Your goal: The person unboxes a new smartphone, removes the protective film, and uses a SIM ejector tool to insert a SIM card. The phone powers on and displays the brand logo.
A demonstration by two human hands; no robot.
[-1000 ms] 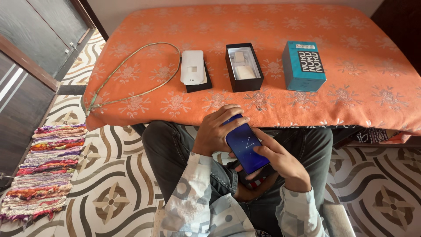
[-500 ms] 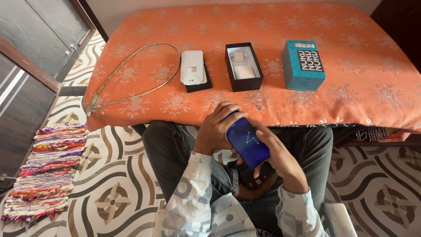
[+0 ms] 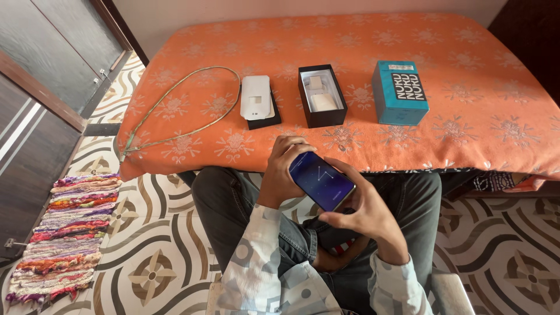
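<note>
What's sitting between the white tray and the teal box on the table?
An open black box with white inserts lies between the white tray and teal box, in the head view.

Left hand [image 3: 282, 172] curled, right hand [image 3: 361, 207] cupped beneath, wrists close

dark smartphone [image 3: 321, 180] with lit blue screen, tilted, held above the lap.
</note>
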